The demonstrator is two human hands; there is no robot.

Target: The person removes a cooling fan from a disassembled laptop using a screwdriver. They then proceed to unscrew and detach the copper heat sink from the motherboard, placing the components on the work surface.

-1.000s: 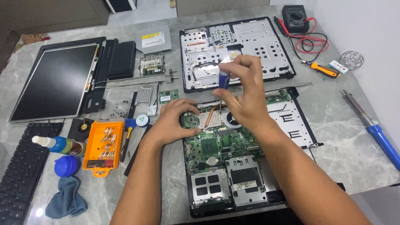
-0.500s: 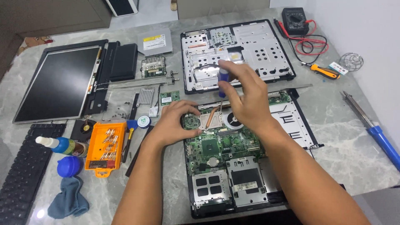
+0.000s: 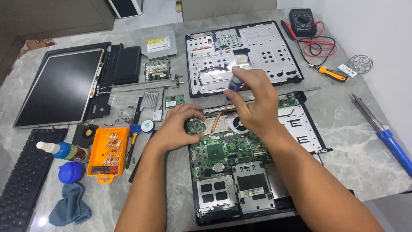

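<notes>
A stripped laptop base with a green motherboard [image 3: 223, 152] lies open in front of me. My left hand [image 3: 178, 125] rests on the board's upper left corner, fingers curled beside the copper heat pipe and metal heatsink [image 3: 216, 120]. My right hand [image 3: 253, 101] is shut on a blue-handled screwdriver [image 3: 234, 85], held upright above the heatsink and the round fan [image 3: 238, 124]. The screwdriver's tip is hidden behind my fingers.
A silver laptop cover [image 3: 244, 56] lies beyond the board. To the left are a screen panel [image 3: 60, 86], optical drive [image 3: 159, 43], orange bit case [image 3: 106, 150], blue bottle [image 3: 64, 150], cloth [image 3: 71, 208] and keyboard [image 3: 21, 176]. A multimeter [image 3: 302, 19], orange screwdriver [image 3: 332, 74] and soldering iron [image 3: 384, 133] lie right.
My right hand with the screwdriver has dropped slightly toward the heatsink. The view has tilted a little. My left hand stays on the board's corner.
</notes>
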